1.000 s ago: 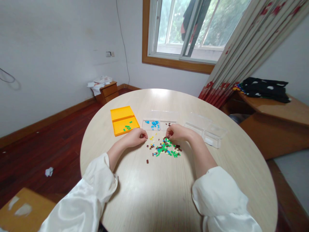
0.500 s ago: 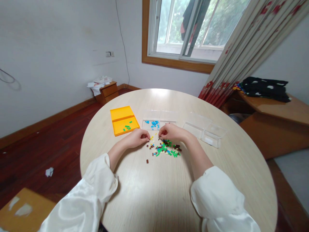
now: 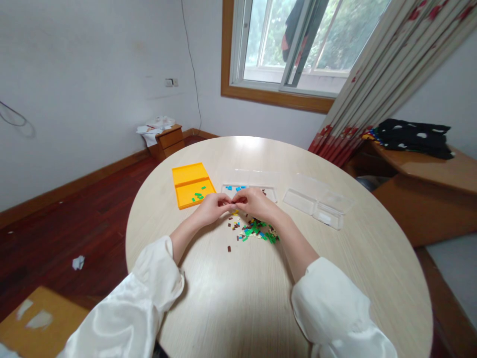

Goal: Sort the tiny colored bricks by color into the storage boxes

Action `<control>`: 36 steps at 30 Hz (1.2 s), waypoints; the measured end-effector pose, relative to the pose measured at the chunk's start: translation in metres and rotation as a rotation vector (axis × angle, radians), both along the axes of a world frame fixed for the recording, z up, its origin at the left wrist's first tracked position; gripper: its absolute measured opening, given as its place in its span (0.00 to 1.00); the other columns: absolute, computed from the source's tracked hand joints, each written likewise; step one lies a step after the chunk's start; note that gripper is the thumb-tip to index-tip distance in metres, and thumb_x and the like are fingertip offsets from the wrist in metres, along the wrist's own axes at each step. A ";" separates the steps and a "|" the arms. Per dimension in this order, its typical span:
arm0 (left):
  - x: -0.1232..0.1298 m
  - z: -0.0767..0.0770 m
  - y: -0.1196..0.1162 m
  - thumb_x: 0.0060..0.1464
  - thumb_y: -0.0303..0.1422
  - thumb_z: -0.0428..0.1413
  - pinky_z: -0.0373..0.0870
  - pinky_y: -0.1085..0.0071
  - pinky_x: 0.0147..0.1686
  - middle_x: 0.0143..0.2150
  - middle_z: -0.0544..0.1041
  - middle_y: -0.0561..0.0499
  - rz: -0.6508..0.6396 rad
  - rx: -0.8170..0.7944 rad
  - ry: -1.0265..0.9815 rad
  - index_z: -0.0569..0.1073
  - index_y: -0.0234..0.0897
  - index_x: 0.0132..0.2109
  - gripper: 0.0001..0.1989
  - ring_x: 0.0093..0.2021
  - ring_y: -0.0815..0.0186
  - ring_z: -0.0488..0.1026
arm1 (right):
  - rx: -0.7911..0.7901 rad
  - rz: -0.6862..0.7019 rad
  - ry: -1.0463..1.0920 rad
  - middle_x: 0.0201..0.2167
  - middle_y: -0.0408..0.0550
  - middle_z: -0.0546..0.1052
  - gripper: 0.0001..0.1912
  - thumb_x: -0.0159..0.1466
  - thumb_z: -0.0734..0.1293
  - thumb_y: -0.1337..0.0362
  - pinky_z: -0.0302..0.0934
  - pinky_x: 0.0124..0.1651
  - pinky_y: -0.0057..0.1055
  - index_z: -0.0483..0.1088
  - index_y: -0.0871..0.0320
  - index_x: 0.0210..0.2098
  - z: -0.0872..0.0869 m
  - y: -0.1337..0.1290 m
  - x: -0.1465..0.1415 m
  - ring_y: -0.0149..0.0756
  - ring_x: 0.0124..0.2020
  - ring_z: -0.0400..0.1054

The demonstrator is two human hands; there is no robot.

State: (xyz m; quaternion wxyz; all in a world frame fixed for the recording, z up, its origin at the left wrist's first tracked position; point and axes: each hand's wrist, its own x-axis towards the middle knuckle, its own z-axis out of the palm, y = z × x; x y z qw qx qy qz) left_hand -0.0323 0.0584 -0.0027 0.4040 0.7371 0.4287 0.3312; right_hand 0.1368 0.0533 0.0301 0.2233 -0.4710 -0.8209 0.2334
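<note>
On surface (image 3: 231,298), far half | left hand (image 3: 210,209), right hand (image 3: 258,203): grip pinching small dark piece (image 3: 233,202) | likely light, stiff; hold by edges

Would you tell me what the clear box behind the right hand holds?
The clear box shows blue pieces at left and dark brown ones at right. The right hand covers part of its inside, so anything there cannot be seen.

Long sleeves, off-white, satin-like sheen. Left sleeve (image 3: 126,298): loose, soft folds, bright highlights, bunched at the forearm. Right sleeve (image 3: 335,303): same fabric, puffed, creased across the near part. Both end short of the wrists. Left hand (image 3: 213,209) and right hand (image 3: 257,204) bare.
</note>
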 end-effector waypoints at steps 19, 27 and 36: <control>-0.009 0.004 0.010 0.52 0.41 0.47 0.54 0.73 0.25 0.20 0.63 0.55 0.285 0.187 0.033 0.67 0.34 0.23 0.17 0.24 0.70 0.59 | -0.112 0.149 -0.251 0.25 0.46 0.75 0.13 0.52 0.61 0.79 0.54 0.31 0.22 0.74 0.64 0.33 0.005 -0.017 -0.021 0.27 0.25 0.65; -0.009 0.007 0.007 0.49 0.38 0.51 0.54 0.74 0.24 0.20 0.63 0.56 0.154 0.108 0.042 0.66 0.34 0.23 0.13 0.23 0.72 0.60 | -0.083 0.147 -0.304 0.28 0.49 0.77 0.13 0.53 0.62 0.78 0.56 0.33 0.23 0.74 0.63 0.33 -0.005 -0.017 -0.023 0.30 0.29 0.69; -0.010 0.011 0.007 0.45 0.40 0.52 0.54 0.74 0.24 0.21 0.63 0.56 0.190 0.060 -0.071 0.66 0.35 0.24 0.12 0.23 0.72 0.59 | -0.055 0.150 -0.394 0.29 0.50 0.76 0.11 0.53 0.62 0.76 0.54 0.31 0.24 0.72 0.62 0.33 0.001 -0.020 -0.021 0.32 0.30 0.67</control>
